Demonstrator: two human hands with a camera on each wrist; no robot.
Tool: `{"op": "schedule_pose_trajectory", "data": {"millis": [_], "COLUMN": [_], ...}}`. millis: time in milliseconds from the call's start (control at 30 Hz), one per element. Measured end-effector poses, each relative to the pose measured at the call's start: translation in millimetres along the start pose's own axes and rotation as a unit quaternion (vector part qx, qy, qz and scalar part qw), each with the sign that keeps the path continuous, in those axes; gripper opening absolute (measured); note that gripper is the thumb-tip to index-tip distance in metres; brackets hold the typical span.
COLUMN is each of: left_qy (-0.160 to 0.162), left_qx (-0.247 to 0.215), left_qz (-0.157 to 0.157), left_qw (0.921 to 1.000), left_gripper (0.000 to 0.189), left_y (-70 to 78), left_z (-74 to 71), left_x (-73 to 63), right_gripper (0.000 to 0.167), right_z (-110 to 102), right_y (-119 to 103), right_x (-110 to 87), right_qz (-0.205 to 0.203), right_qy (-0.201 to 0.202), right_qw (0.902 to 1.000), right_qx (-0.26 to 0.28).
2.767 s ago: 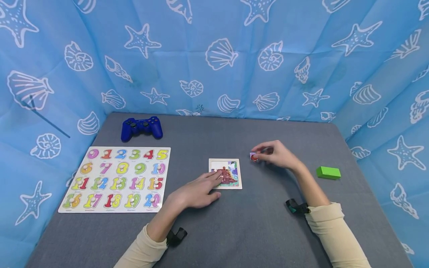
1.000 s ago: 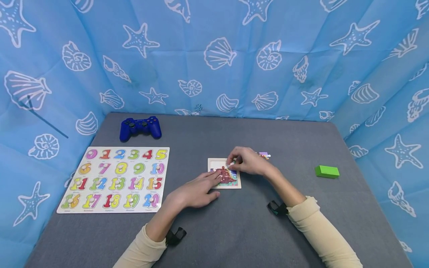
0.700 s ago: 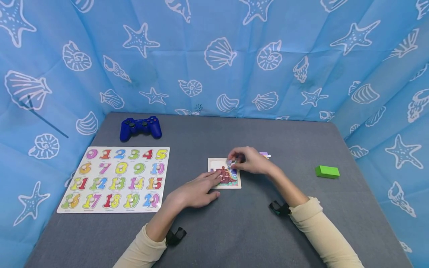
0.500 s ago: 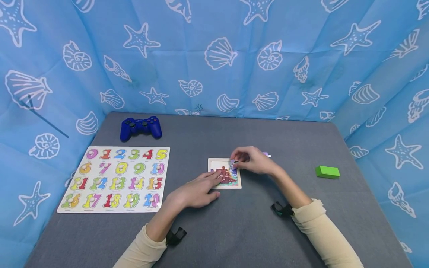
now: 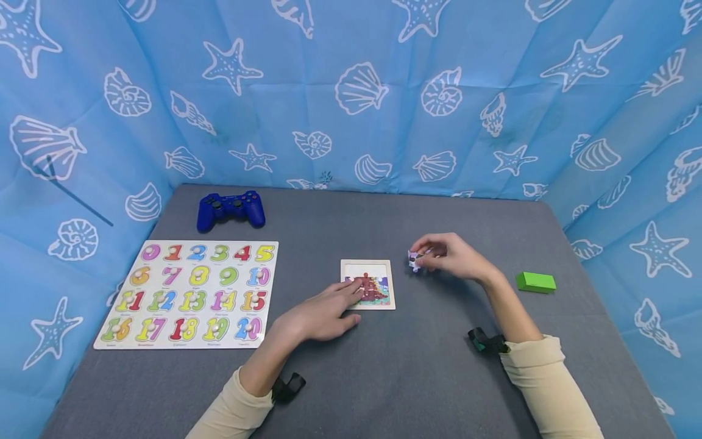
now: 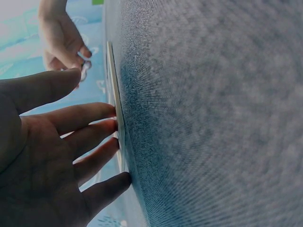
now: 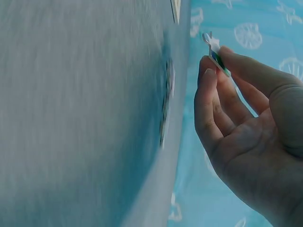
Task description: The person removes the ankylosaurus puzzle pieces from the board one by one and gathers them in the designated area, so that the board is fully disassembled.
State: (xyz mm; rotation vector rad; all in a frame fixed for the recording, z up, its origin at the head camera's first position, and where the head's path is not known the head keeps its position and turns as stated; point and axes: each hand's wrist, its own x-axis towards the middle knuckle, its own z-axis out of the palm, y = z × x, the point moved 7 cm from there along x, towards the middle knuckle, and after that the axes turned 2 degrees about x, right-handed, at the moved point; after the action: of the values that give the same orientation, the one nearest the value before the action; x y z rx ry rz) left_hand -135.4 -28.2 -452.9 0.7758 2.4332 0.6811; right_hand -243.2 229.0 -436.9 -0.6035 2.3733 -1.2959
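A small square jigsaw tray (image 5: 368,269) with a pale wooden border lies mid-table, holding pieces of a red dinosaur picture. Bare white backing shows along its upper part. My left hand (image 5: 323,311) rests flat with straight fingers on the tray's lower left, covering part of the picture. In the left wrist view, its fingertips touch the edge of the tray (image 6: 115,90). To the right of the tray, my right hand (image 5: 452,255) pinches a purple-and-white jigsaw piece (image 5: 414,261) between thumb and fingers, raised above the table. Loose jigsaw pieces (image 7: 166,101) lie below that hand.
A number puzzle board (image 5: 189,294) with knobbed pieces from 0 to 20 lies at the left. Behind it sits a blue game controller (image 5: 231,210). A green block (image 5: 536,282) is on the right. A blue shell-print curtain (image 5: 307,97) surrounds the grey table (image 5: 384,378).
My right hand has lifted a piece out of the tray's upper right and carried it rightward, above the loose pieces. The left hand has stayed in place.
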Motion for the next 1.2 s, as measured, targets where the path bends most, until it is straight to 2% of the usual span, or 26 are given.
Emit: {"op": "schedule_pose_trajectory", "data": {"millis": [233,533,733,1000,1200], "left_qy": [0.001,-0.001,-0.001,-0.001,0.006], "left_qx": [0.004,-0.001,-0.004,-0.002,0.003], "left_qz": [-0.001,-0.002,-0.001,-0.004,0.008], "left_qw": [1.0,1.0,1.0,1.0,0.9999], "left_gripper": [0.06,0.061,0.061,0.061,0.061], "left_y": [-1.0,-1.4,-1.3,-1.7,-0.2], "left_z": [1.0,1.7,2.0,1.3,0.1], "left_x": [0.5,0.5,1.3,0.6,0.8], "right_gripper": [0.022,0.024,0.024,0.023,0.021], "right_z": [-28,-47,-52,-52,-51], "right_y": [21,42,50,51,50], "right_x": [-12.5,-21.8,-24.6,-22.7,-22.3], "right_qz": [0.027,0.045,0.071,0.081,0.093], "right_qy": [0.024,0.041,0.04,0.053,0.062], "right_qw": [0.9993,0.9976,0.9955,0.9914,0.9885], "right_qx": [-0.012,-0.034,-0.048,-0.088,-0.101]}}
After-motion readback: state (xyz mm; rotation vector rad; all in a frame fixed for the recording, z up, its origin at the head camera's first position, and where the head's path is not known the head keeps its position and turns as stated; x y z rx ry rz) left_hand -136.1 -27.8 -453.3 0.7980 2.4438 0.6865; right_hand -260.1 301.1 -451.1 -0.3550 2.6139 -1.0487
